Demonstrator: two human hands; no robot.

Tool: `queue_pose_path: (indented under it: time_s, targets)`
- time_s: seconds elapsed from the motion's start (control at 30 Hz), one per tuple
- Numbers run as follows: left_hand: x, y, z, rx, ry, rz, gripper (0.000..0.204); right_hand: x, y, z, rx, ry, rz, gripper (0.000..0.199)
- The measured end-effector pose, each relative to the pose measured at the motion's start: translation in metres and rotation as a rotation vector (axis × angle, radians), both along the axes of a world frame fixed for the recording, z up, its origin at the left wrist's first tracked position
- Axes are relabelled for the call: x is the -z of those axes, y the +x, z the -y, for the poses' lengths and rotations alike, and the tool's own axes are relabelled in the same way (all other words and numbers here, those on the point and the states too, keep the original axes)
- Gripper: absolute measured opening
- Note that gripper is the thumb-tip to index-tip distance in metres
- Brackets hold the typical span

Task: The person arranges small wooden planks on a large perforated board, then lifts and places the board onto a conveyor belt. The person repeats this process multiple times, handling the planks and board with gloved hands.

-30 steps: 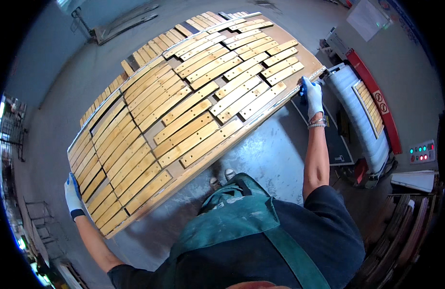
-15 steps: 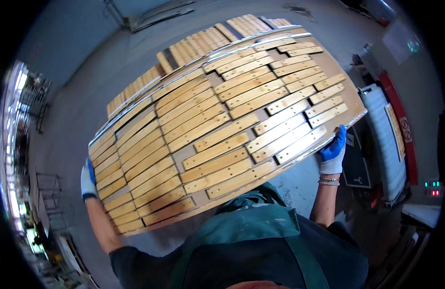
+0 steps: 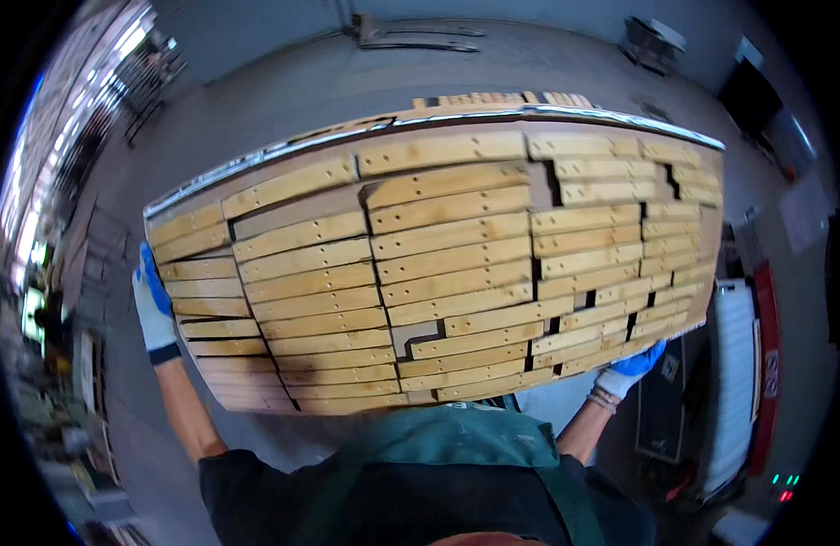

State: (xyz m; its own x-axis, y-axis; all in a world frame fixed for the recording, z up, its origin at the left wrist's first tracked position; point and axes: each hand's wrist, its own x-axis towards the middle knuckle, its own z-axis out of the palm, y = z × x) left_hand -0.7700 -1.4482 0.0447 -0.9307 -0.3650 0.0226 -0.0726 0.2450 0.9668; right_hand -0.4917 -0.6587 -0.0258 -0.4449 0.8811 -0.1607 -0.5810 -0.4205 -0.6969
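A wide board (image 3: 707, 218) with a shiny strip along its far edge spans the middle of the view. Rows of pale wooden slats (image 3: 452, 232) with small drilled holes lie on it, with dark gaps between some. My left hand (image 3: 154, 296), in a white glove with blue coating, is closed round the board's left end; its fingertips are partly out of sight. Near the right front corner, my right hand (image 3: 634, 364), gloved alike, grips the board from its edge, most of its fingers hidden underneath. The near edge is close to my green apron (image 3: 465, 432).
More wooden slats (image 3: 502, 98) show past the board's far edge. A pallet jack (image 3: 420, 36) stands on the grey floor farther off. To the right are a white ribbed wrapped stack (image 3: 734, 391) and a red post (image 3: 764, 364). Metal racks (image 3: 147, 86) line the left side.
The board has swung clockwise in view, its right end dropping lower, and both hands moved with it. The slats beyond the far edge are now mostly hidden. Some slats on the board sit differently.
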Motion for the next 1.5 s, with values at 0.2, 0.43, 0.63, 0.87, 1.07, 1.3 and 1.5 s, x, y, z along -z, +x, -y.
queue_pose_path:
  time_s: [0.2,0.43,0.63,0.87,1.07,1.3,1.5]
  targets:
    - [0.024,-0.083,0.008,0.012,-0.151,-0.086,0.052,0.026,-0.077,-0.002,0.066,0.461,0.380,0.061]
    - [0.030,-0.094,0.028,-0.033,-0.234,-0.248,0.054,0.015,-0.089,0.003,-0.149,0.133,-0.075,0.069]
    - [0.039,-0.089,0.010,-0.012,-0.033,-0.067,0.066,0.046,-0.080,-0.029,0.698,1.678,0.657,0.073]
    - [0.114,-0.089,0.003,-0.014,-0.047,-0.017,0.079,0.000,-0.100,-0.041,0.799,1.849,0.509,0.075]
    - [0.139,-0.086,0.011,-0.003,-0.050,-0.035,0.076,0.019,-0.119,-0.046,0.506,1.481,0.339,0.088]
    - [0.115,-0.100,-0.011,-0.010,-0.358,-0.109,0.075,0.039,-0.113,-0.072,0.619,1.878,0.836,0.054]
    - [0.099,-0.094,-0.035,-0.064,-0.305,0.229,0.085,-0.034,-0.072,-0.094,0.591,1.967,0.627,0.065]
